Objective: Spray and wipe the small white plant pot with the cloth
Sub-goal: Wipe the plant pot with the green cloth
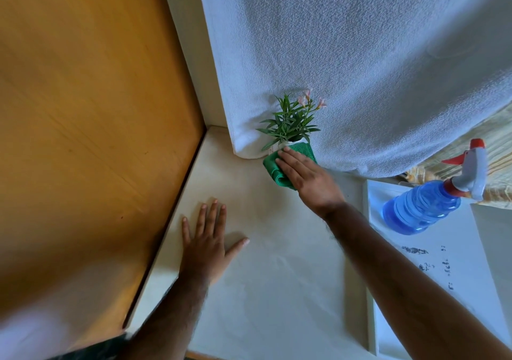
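The small white plant pot (279,147) stands at the back of the cream ledge (266,248), holding green leaves and pale pink flowers (291,121). Only a sliver of its rim shows. A green cloth (273,169) is wrapped round the pot's front and side, with my right hand (307,178) pressed flat on it, fingers reaching the rim. Lying flat on the ledge to the left, my left hand (207,237) has its fingers spread and holds nothing. A blue spray bottle (426,207) with a white and red trigger head stands to the right.
A white textured curtain (360,68) hangs right behind the plant. An orange-brown wooden panel (88,115) borders the ledge on the left. The bottle rests on a white surface (443,262) with dark printed marks, beside the ledge.
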`<state>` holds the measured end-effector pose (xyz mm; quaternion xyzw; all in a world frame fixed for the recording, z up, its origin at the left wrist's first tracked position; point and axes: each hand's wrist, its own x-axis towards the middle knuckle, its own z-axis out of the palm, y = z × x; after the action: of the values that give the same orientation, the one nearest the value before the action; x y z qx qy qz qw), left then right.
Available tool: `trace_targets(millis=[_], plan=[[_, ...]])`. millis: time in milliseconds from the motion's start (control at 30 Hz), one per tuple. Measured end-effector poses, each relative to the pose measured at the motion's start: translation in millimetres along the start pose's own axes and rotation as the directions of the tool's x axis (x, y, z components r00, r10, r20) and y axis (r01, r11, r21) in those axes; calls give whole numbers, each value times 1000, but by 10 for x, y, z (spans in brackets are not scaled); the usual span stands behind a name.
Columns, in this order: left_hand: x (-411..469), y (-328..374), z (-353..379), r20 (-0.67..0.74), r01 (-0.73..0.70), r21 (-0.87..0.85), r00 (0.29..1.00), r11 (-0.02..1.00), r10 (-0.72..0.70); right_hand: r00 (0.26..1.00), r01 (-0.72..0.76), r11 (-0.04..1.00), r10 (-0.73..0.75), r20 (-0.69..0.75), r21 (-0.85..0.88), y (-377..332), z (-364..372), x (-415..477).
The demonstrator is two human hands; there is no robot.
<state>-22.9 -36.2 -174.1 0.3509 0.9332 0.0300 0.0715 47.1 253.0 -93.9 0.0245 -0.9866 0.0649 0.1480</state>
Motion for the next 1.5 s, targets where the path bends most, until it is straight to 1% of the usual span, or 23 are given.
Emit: trace_targets(millis=[267,433,567,667,833,1067,1267,1367,1500], plan=[[-11,3,10,5,6,5,1000,1000,-6,996,-38,999,36,77,25,-24,122,-142],[-2,0,-1,-9,1,0,1000,1000,-1,999,-1,1000,2,-43,24,-49,40,5],[-17,3,-1,-8,-1,-4,1000,1000,1,1000,30,999,-30,-8,18,-18,56,55],[-8,-1,7,-14,3,-3,1000,1000,-3,999,11,999,-12,32,40,48,105,-23],[-21,-2,34,-17,5,-9,1000,1000,-5,997,-63,989,57,48,132,10,212,-195],[-4,-17,32,-21,-3,-12,1000,1000,3,998,-8,994,14,-54,109,-9,70,44],[-8,-8,24,-19,0,-1,1000,1000,-1,1000,8,993,-8,6,122,68,160,-89],[-7,-9,36,-16,7,-1,1000,1000,-7,999,-7,992,2,41,129,41,197,-162],[-1,-8,51,-38,-1,-16,999,1000,0,1000,1,995,-1,-1,101,5,115,-110]])
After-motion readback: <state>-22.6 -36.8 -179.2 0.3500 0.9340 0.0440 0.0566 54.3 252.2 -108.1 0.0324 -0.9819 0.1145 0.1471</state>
